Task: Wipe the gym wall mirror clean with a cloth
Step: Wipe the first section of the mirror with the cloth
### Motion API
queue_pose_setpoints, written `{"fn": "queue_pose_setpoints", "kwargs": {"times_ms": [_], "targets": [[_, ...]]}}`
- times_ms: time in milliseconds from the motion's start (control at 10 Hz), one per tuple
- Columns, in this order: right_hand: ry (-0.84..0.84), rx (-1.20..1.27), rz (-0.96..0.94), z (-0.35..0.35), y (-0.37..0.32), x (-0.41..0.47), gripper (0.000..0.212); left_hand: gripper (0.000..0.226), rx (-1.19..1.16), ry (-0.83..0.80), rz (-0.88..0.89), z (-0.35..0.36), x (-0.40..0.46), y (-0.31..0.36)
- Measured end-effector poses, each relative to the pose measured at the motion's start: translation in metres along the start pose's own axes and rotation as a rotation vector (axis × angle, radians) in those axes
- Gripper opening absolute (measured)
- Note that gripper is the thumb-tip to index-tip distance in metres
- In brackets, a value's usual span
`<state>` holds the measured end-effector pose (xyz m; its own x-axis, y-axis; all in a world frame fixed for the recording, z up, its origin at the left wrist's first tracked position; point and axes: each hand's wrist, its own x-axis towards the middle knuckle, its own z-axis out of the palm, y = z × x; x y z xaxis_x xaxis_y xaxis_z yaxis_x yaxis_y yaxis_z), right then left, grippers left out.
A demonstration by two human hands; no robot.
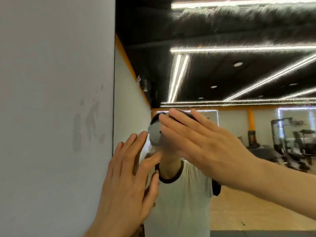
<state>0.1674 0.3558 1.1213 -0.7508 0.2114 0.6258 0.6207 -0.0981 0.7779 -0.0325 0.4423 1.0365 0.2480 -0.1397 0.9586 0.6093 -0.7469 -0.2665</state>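
Mirror (222, 79) fills right of white wall (51, 82), left edge butting wall; faces me, flat on wall, visible edge runs vertical, full long axis not in view. No cloth visible. Left hand (126, 182) fingers spread, at mirror's left edge. Right hand (201, 142) fingers together, flat, empty, over mirror. Contact w/ glass: can't tell. Risk: bare palms on glass = fresh smears, like marks on wall (89, 124).

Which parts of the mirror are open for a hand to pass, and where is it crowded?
Free: the mirror above the right hand, and the lower right below that forearm. Crowded: its left edge by the white wall, where the left hand and right hand overlap.
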Motion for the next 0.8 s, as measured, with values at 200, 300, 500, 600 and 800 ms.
{"fn": "queue_pose_setpoints", "kwargs": {"times_ms": [200,300,500,600,800], "targets": [[-0.111,-0.252,0.41,0.002,0.102,0.089,0.052,0.042,-0.018,-0.011,-0.027,-0.004,0.0,0.002],[0.047,-0.242,0.328,0.018,0.088,0.075,0.056,0.046,-0.037,-0.029,-0.032,-0.006,-0.001,0.001],[0.103,0.05,0.018,0.011,0.002,0.014,0.056,0.046,-0.042,-0.003,-0.057,-0.006,0.0,0.005],[0.026,0.034,0.039,0.003,0.019,0.031,0.054,0.046,-0.041,-0.015,-0.053,-0.005,-0.002,0.001],[0.122,0.075,0.419,-0.004,0.086,0.136,0.059,0.045,-0.068,-0.01,-0.04,-0.005,-0.002,-0.001]]}}
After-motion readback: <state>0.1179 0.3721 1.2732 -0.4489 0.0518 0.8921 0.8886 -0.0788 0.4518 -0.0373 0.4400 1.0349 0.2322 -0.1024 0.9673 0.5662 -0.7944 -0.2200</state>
